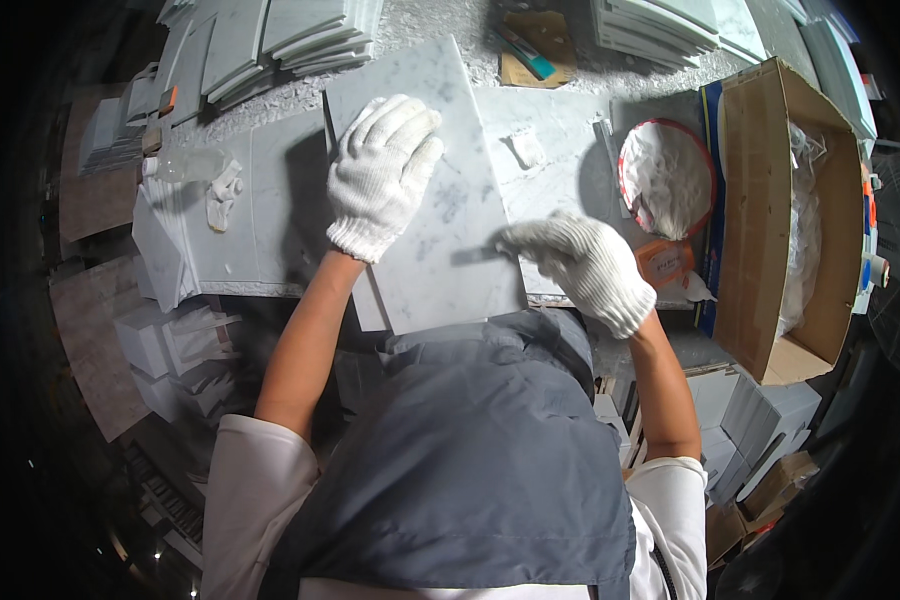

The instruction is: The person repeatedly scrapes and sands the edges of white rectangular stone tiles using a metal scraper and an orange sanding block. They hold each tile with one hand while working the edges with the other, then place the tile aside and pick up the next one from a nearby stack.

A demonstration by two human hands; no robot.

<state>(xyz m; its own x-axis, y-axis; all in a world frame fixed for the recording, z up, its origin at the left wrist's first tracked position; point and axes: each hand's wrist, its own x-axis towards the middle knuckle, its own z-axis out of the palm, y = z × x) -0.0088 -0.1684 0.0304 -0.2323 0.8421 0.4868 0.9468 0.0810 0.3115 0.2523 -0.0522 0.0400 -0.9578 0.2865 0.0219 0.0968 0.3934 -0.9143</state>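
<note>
Just beyond the dark grey cloth apron [460, 450], the near edge of a rectangular, grey-veined white marble slab [452, 200] overhangs the front of the pale, dusty counter [570, 115], a strip of surface separating it from a round, red-rimmed bowl [662, 121]. At the slab's right edge, the white-knit-gloved right hand [585, 265] has curled fingers; whether they grip anything cannot be told. Farther up, the white-knit-gloved left hand [385, 170] lies flat, fingers extended and close together, with the slab directly beneath them.
</note>
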